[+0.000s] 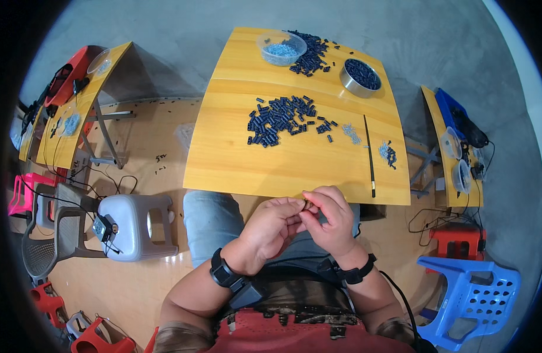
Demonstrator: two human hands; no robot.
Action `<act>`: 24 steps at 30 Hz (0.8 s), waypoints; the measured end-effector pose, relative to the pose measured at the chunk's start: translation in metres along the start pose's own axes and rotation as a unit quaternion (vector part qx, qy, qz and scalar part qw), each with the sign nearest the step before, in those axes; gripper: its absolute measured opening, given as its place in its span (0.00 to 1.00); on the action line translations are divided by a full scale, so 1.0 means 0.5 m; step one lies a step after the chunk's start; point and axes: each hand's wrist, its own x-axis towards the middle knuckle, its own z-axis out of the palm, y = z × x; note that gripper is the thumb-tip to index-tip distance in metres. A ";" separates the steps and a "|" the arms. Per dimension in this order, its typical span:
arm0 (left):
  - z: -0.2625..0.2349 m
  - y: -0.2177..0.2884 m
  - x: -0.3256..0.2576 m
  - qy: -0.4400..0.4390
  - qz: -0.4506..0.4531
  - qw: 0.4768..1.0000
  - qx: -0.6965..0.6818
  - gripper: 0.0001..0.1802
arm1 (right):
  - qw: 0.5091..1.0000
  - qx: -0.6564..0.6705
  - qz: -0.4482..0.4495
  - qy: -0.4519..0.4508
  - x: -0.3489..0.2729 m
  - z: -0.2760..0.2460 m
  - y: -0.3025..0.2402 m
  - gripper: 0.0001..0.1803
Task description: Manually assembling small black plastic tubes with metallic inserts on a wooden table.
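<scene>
Just off the table's near edge, my left hand (275,220) and my right hand (331,222) meet with their fingertips pinched together. Between the fingertips shows a bit of a small dark piece (308,204); the fingers cover most of it, so its kind is unclear. Beyond the hands, a loose pile of small black cylindrical pieces (277,120) lies on the yellow wooden table (241,170). To its right are a little heap of small silvery parts (351,134), a thin dark rod (369,159) and a mixed cluster of black and silvery bits (388,154).
At the table's far side stand a clear plastic bowl of silvery parts (281,50), another black heap (309,56) and a metal bowl of black pieces (361,77). A grey stool (135,226) is at left, a blue plastic chair (474,300) at right. Cables trail across the floor.
</scene>
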 end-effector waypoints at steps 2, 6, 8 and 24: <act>0.004 -0.003 -0.002 0.007 -0.006 1.000 0.002 0.07 | 1.000 -0.010 -0.015 -0.013 -0.005 -0.005 0.010 0.19; -0.001 -0.008 0.000 0.009 0.016 0.997 0.079 0.06 | 1.000 0.020 0.008 -0.010 -0.024 -0.005 0.018 0.19; -0.021 -0.013 0.011 0.000 0.020 0.992 0.123 0.06 | 0.998 0.031 0.052 -0.019 -0.036 0.005 0.028 0.18; -0.070 -0.095 0.078 0.118 -0.001 0.989 0.088 0.08 | 0.984 -0.096 0.135 -0.065 -0.069 0.032 0.079 0.11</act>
